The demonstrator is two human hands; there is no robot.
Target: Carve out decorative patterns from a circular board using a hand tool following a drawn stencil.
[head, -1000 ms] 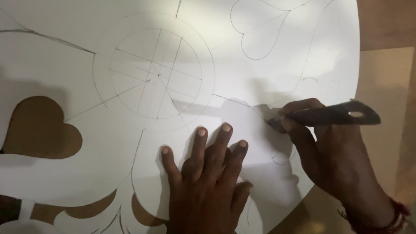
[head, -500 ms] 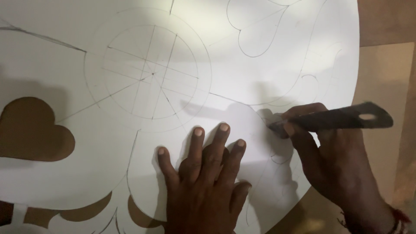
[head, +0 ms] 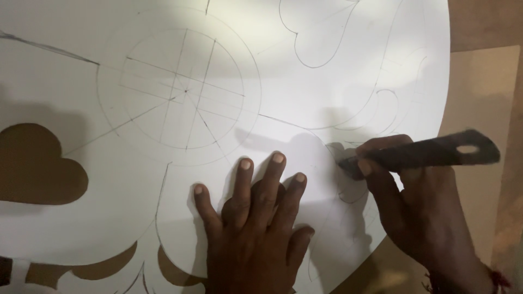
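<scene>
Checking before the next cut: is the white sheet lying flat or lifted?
Flat: the left hand presses the white sheet down, fingers spread.

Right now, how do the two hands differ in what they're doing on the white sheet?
The left hand lies flat on the white sheet, fingers spread and palm down, holding nothing; the right hand is curled around a dark flat tool. The left hand sits below the pencilled circle; the right hand is at the sheet's right edge, partly over the brown surface. Both rest on pencil-marked parts of the same sheet.
</scene>
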